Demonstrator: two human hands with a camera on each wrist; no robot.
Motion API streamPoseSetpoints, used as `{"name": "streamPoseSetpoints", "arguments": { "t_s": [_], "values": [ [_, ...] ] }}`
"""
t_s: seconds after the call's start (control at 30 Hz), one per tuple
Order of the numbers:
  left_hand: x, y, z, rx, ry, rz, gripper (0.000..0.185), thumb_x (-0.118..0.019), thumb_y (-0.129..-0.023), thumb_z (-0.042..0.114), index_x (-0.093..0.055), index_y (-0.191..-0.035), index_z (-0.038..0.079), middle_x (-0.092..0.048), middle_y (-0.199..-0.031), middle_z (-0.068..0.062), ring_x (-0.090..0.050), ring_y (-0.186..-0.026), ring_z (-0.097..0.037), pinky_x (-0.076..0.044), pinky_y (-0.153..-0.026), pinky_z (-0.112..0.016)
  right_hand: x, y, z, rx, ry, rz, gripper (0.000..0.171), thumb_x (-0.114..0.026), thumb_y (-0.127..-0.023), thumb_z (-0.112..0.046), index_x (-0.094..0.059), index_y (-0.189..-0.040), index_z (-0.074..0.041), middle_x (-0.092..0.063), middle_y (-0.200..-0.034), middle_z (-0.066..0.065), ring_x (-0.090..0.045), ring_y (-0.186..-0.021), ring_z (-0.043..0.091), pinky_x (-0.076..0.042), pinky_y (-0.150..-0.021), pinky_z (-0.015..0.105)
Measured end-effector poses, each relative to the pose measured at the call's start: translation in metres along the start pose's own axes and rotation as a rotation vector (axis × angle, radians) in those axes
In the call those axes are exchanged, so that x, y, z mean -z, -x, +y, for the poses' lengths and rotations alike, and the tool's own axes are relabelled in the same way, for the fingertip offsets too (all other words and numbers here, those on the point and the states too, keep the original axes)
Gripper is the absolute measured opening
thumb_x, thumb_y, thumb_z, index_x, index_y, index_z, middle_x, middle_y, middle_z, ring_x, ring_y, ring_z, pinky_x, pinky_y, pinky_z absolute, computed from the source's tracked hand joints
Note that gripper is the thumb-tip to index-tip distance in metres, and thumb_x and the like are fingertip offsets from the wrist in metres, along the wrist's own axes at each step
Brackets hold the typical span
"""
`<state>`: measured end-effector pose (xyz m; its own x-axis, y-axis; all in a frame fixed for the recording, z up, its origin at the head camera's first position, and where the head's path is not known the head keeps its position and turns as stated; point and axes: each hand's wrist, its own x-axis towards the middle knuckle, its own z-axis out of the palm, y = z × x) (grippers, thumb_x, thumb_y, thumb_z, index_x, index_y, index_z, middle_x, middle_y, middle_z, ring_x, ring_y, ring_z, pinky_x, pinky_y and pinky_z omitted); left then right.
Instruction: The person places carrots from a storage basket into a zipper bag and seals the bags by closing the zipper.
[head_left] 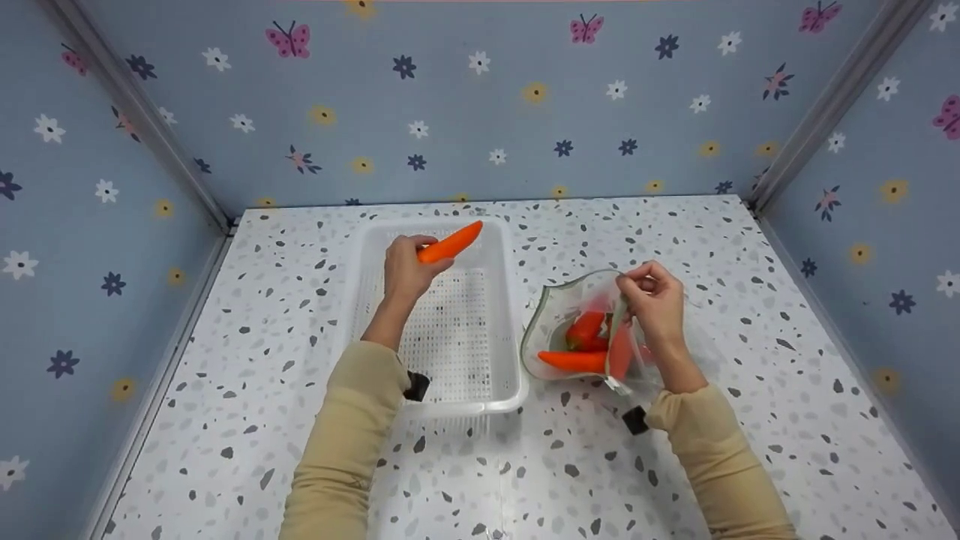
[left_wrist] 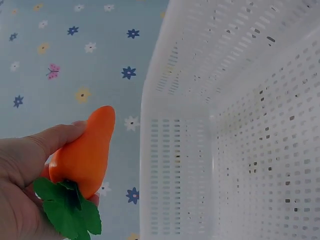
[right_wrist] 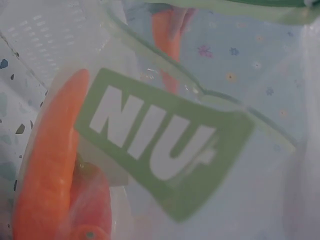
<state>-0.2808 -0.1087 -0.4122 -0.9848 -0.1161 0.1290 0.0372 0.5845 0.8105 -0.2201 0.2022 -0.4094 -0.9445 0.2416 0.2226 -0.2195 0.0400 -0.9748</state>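
My left hand (head_left: 407, 271) grips an orange toy carrot (head_left: 456, 242) above the far half of a white perforated plastic basket (head_left: 516, 330). In the left wrist view, green leaves (left_wrist: 70, 207) show at the carrot's thick end, beside the palm. My right hand (head_left: 658, 298) pinches the upper edge of a see-through bag (head_left: 534, 330) with a green rim, its mouth spread wide. Lying in the bag are another carrot (head_left: 571, 361) and a red pepper (head_left: 586, 331). Through the plastic, the right wrist view shows a green label (right_wrist: 165, 145); the right fingers are hidden there.
Basket and bag stand side by side on a white speckled tabletop (head_left: 247, 375). A blue flowered wall (head_left: 480, 105) rises behind the table, with similar panels at left and right. Black wrist devices (head_left: 634, 420) sit at both cuffs.
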Motion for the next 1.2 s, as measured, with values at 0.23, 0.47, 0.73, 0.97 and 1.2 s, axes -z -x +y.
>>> {"name": "streamPoseSetpoints", "arguments": {
  "t_s": [0.23, 0.47, 0.73, 0.97, 1.2],
  "values": [
    [0.0, 0.017, 0.02, -0.114, 0.058, 0.021, 0.035, -0.073, -0.073, 0.015, -0.065, -0.104, 0.003, -0.053, -0.096, -0.013, -0.048, -0.086, -0.024, -0.041, -0.078, -0.032, 0.0, 0.0, -0.001, 0.006, -0.012, -0.004, 0.007, -0.056, -0.078, 0.006, -0.054, -0.075, 0.001, -0.051, -0.052, 0.005, -0.04, -0.032, 0.011, -0.035, -0.029, 0.022],
    [-0.001, 0.037, 0.035, -0.27, 0.144, 0.036, 0.033, -0.074, -0.072, 0.014, -0.066, -0.101, 0.003, -0.054, -0.091, -0.011, -0.049, -0.082, -0.021, -0.043, -0.073, -0.031, 0.0, 0.0, 0.0, -0.009, -0.011, -0.015, 0.006, -0.056, -0.078, 0.006, -0.053, -0.076, 0.002, -0.051, -0.053, 0.005, -0.04, -0.033, 0.011, -0.035, -0.03, 0.021],
    [-0.006, 0.067, 0.049, -0.393, 0.17, -0.021, 0.033, -0.076, -0.069, 0.014, -0.067, -0.099, 0.004, -0.053, -0.089, -0.009, -0.05, -0.08, -0.02, -0.042, -0.07, -0.031, 0.0, 0.0, 0.001, -0.009, -0.018, -0.007, 0.006, -0.057, -0.078, 0.006, -0.052, -0.075, 0.003, -0.051, -0.053, 0.005, -0.04, -0.033, 0.01, -0.035, -0.03, 0.021],
    [-0.013, 0.087, 0.057, -0.424, 0.165, -0.125, 0.034, -0.077, -0.068, 0.015, -0.067, -0.099, 0.005, -0.052, -0.088, -0.006, -0.048, -0.079, -0.019, -0.041, -0.068, -0.031, 0.0, 0.0, 0.001, -0.013, -0.03, 0.0, 0.006, -0.057, -0.078, 0.007, -0.052, -0.076, 0.003, -0.051, -0.052, 0.004, -0.04, -0.033, 0.01, -0.034, -0.029, 0.021],
    [-0.026, 0.098, 0.057, -0.421, 0.118, -0.214, 0.033, -0.076, -0.068, 0.015, -0.068, -0.099, 0.007, -0.052, -0.086, -0.005, -0.046, -0.078, -0.018, -0.04, -0.067, -0.03, 0.001, 0.0, 0.001, -0.016, -0.035, 0.005, 0.006, -0.057, -0.078, 0.007, -0.053, -0.076, 0.003, -0.052, -0.053, 0.004, -0.039, -0.032, 0.01, -0.034, -0.029, 0.021]
  ]
}}
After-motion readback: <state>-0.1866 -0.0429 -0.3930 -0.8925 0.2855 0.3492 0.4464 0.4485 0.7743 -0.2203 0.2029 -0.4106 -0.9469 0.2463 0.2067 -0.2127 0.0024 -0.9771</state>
